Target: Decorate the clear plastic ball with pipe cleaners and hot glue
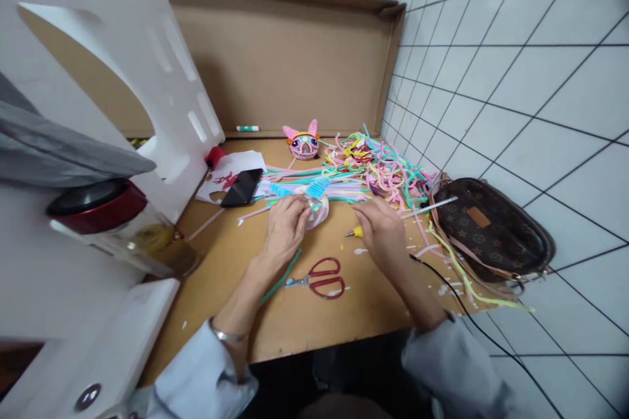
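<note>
My left hand is closed around the edge of a small round pipe-cleaner figure, pale with light-blue ears sticking up. To its right, my right hand hovers with fingertips pinched together; what they hold, if anything, is too small to make out. A yellow glue gun nozzle shows beside that hand, which hides most of the tool. From behind the hand a clear glue stick reaches right. Red-handled scissors lie between my forearms, and a green pipe cleaner runs by my left wrist.
Behind the hands are laid-out pipe cleaners, a tangled pile and a finished pink-eared figure. A phone rests on paper at left, near a jar. A brown bag and black cord occupy the right.
</note>
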{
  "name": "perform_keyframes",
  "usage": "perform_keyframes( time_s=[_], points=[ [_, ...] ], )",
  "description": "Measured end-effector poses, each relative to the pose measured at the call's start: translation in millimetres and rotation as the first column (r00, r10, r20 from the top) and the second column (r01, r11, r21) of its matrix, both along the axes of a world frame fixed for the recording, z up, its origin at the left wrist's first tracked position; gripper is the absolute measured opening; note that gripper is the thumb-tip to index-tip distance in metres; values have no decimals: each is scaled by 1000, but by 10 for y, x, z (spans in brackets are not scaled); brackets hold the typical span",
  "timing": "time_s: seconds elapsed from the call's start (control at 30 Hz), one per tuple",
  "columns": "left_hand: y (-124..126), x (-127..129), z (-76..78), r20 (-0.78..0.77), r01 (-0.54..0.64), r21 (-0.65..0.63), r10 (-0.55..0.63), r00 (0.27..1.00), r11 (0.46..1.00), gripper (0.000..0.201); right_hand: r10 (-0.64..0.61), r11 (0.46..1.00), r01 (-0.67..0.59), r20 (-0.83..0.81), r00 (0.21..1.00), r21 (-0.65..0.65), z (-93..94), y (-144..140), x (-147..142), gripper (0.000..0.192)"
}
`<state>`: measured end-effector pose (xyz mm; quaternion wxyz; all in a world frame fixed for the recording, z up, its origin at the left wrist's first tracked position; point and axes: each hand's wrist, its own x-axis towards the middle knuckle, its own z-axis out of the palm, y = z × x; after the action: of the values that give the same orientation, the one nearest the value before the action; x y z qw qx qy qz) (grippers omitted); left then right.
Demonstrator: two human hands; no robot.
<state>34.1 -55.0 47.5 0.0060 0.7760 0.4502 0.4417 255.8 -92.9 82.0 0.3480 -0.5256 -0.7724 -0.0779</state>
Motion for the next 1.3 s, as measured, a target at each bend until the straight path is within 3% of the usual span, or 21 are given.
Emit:
perform_keyframes(
  time_s=[0.07, 0.2, 0.5, 0.7, 0.87, 1.13, 1.3],
  points=[
    [-3, -2, -1, -11, -8, -12, 8, 1000, 1000, 24, 155, 987, -157, -53, 986, -36, 52, 152, -220, 32],
    [-3, -3, -9, -2, -23, -13, 23, 1000, 1000, 24, 185, 970, -188, -35, 982, -153, 15, 399, -469, 23],
    [-40, 5, 24, 146, 48, -77, -36, 989, 996, 22, 259, 945, -284, -159, 953, -162, -36, 485, -349, 19],
    [-64, -12, 54, 173, -8, -94, 24, 985, 995, 20, 195, 956, -258, -358, 913, -137, -159, 537, -296, 14],
    [-42, -31, 40, 161, -38, -35, 43, 986, 999, 19, 134, 940, -271, -504, 853, -208, -248, 575, -328, 13],
    [-43, -38, 31, 76, -43, 2, 43, 996, 999, 15, 54, 931, -250, -579, 814, -265, -308, 626, -341, 9],
    [-35, -47, 19, 76, -29, -6, 29, 997, 1000, 14, 21, 901, -313, -691, 722, -300, -338, 668, -359, 9]
  ],
)
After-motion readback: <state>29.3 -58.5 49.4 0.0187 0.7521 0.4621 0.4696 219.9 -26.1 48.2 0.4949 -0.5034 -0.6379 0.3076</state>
